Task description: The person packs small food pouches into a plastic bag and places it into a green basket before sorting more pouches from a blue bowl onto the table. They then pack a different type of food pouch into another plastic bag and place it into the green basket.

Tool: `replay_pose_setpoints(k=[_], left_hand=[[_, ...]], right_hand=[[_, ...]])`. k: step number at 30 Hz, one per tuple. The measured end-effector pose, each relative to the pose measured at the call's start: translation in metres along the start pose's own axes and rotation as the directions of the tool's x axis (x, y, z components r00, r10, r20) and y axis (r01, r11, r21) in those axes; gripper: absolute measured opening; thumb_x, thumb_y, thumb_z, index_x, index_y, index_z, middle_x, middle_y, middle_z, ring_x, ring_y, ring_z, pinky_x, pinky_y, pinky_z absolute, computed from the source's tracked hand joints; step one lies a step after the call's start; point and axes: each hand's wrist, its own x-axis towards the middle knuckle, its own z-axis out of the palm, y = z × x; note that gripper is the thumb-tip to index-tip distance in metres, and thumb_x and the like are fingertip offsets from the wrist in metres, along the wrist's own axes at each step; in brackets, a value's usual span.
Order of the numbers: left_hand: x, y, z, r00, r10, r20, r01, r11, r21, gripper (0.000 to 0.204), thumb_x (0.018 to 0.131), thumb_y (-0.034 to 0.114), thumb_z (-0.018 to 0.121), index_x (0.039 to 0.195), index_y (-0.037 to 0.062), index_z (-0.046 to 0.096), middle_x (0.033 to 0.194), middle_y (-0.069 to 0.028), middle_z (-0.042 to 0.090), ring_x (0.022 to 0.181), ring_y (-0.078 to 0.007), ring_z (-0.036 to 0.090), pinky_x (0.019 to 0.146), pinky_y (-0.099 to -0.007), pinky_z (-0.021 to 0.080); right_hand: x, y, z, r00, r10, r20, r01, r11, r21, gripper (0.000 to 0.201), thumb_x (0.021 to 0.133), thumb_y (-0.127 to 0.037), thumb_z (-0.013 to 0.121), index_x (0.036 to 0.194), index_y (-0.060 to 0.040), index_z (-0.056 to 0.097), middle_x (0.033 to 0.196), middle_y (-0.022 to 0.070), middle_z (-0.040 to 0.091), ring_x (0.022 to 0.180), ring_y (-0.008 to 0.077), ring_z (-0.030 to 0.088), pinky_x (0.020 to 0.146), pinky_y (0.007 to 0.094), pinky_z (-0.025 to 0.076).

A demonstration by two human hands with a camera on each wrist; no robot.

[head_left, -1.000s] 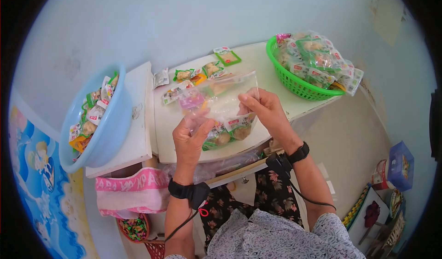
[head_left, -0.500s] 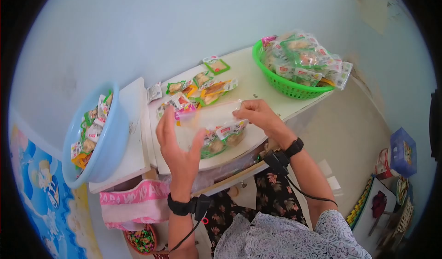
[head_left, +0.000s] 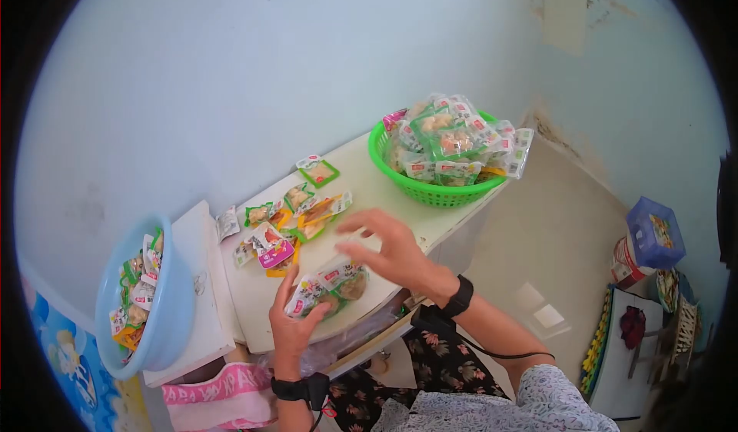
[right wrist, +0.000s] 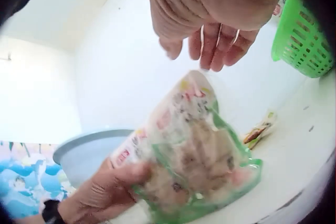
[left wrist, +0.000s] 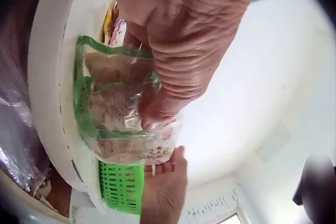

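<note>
My left hand (head_left: 294,326) grips the left end of a clear bag (head_left: 332,287) that holds green-edged snack packets, over the front of the white table (head_left: 361,163). The thumb lies across the film of the bag (left wrist: 121,103) in the left wrist view. To the right and a little above it, my right hand (head_left: 396,254) has its fingers loosely bent and holds nothing. In the right wrist view the right hand (right wrist: 210,19) hangs over the top of the bag (right wrist: 194,155), apart from it. Loose packets (head_left: 273,249) lie behind the left hand.
A green basket (head_left: 438,194) heaped with bagged packets stands at the table's back right. At the left is a blue basin (head_left: 173,309) with more packets. A pink and white towel (head_left: 219,397) hangs below the table's left part; the wall (head_left: 269,71) runs behind.
The right hand has let go of the bag's edge. The left hand, off the bag half a second ago, now grips its left end. The view has shifted, with basket and basin lower in it.
</note>
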Motion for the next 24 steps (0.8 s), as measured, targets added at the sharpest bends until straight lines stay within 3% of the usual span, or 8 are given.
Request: replay_pose_setpoints(k=[1, 4, 7, 13, 16, 17, 20, 24], left_hand=[[-0.001, -0.004, 0.001, 1.000, -0.006, -0.010, 0.006, 0.999, -0.040, 0.087, 0.076, 0.001, 0.085, 0.153, 0.0019, 0.045, 0.123, -0.0145, 0.070, 0.106, -0.0156, 0.067, 0.094, -0.0313, 0.054], [-0.003, -0.018, 0.003, 1.000, 0.008, 0.014, -0.006, 0.991, -0.132, 0.086, 0.075, 0.002, 0.087, 0.152, 0.0003, 0.046, 0.127, -0.0155, 0.068, 0.110, -0.0161, 0.066, 0.095, -0.0314, 0.054], [-0.007, -0.018, 0.005, 0.998, 0.011, 0.059, -0.005, 0.995, -0.097, 0.088, 0.075, 0.004, 0.088, 0.152, -0.0008, 0.045, 0.129, -0.0155, 0.068, 0.114, -0.0156, 0.065, 0.096, -0.0311, 0.054], [-0.007, -0.016, 0.005, 0.994, -0.039, 0.104, 0.014, 0.974, 0.227, 0.050, 0.078, 0.010, 0.089, 0.122, -0.0023, 0.069, 0.107, -0.0093, 0.075, 0.096, -0.0132, 0.069, 0.086, -0.0304, 0.056], [-0.002, -0.015, 0.011, 0.998, -0.061, 0.021, 0.060, 0.997, 0.052, 0.034, 0.079, 0.013, 0.089, 0.106, -0.0017, 0.074, 0.099, -0.0068, 0.076, 0.088, -0.0126, 0.069, 0.082, -0.0303, 0.056], [0.001, -0.015, 0.012, 0.994, -0.097, 0.041, 0.098, 0.995, -0.030, 0.038, 0.081, 0.012, 0.088, 0.111, -0.0028, 0.072, 0.104, -0.0071, 0.075, 0.092, -0.0120, 0.069, 0.084, -0.0295, 0.055], [0.010, -0.016, 0.014, 0.995, -0.081, 0.059, 0.087, 0.990, -0.112, 0.043, 0.080, 0.006, 0.085, 0.119, -0.0024, 0.068, 0.111, -0.0079, 0.073, 0.098, -0.0148, 0.069, 0.087, -0.0309, 0.055], [0.027, 0.003, 0.015, 0.999, -0.044, 0.031, 0.047, 0.995, -0.090, 0.042, 0.083, 0.009, 0.085, 0.119, -0.0038, 0.069, 0.112, -0.0084, 0.074, 0.099, -0.0137, 0.068, 0.089, -0.0302, 0.054]], right_hand=[[-0.001, -0.003, -0.001, 0.994, -0.074, 0.086, 0.073, 0.997, 0.013, 0.043, 0.089, -0.027, 0.080, 0.125, -0.0083, 0.065, 0.110, 0.0075, 0.072, 0.102, 0.0220, 0.068, 0.084, 0.0352, 0.054], [-0.002, -0.012, -0.004, 0.921, 0.145, 0.362, -0.113, 0.988, -0.106, 0.065, 0.086, -0.029, 0.083, 0.143, -0.0134, 0.056, 0.118, 0.0095, 0.072, 0.111, 0.0247, 0.067, 0.090, 0.0384, 0.053], [-0.015, 0.019, 0.002, 0.908, 0.166, 0.385, -0.170, 0.985, -0.025, 0.080, 0.084, -0.031, 0.085, 0.152, -0.0162, 0.047, 0.118, 0.0078, 0.072, 0.113, 0.0250, 0.065, 0.094, 0.0390, 0.051], [-0.022, 0.034, -0.003, 0.818, 0.320, 0.479, -0.427, 0.894, 0.132, 0.077, 0.085, -0.026, 0.086, 0.151, -0.0103, 0.049, 0.119, 0.0086, 0.070, 0.104, 0.0163, 0.063, 0.092, 0.0325, 0.051], [-0.028, 0.064, 0.010, 0.846, 0.266, 0.461, -0.471, 0.778, 0.416, 0.068, 0.088, -0.020, 0.083, 0.145, -0.0022, 0.051, 0.116, 0.0091, 0.069, 0.102, 0.0128, 0.062, 0.091, 0.0305, 0.052], [-0.030, 0.075, 0.014, 0.865, 0.256, 0.432, -0.450, 0.777, 0.440, 0.063, 0.088, -0.023, 0.083, 0.137, 0.0046, 0.054, 0.098, 0.0040, 0.066, 0.089, 0.0104, 0.058, 0.082, 0.0280, 0.050], [-0.031, 0.077, 0.006, 0.878, 0.245, 0.410, -0.416, 0.815, 0.404, 0.060, 0.093, -0.022, 0.079, 0.141, 0.0034, 0.051, 0.102, 0.0081, 0.070, 0.093, 0.0103, 0.062, 0.084, 0.0276, 0.051], [-0.035, 0.074, -0.005, 0.902, 0.314, 0.297, -0.432, 0.695, 0.575, 0.050, 0.105, -0.023, 0.060, 0.146, 0.0022, 0.046, 0.106, 0.0118, 0.071, 0.096, 0.0140, 0.066, 0.088, 0.0294, 0.053]])
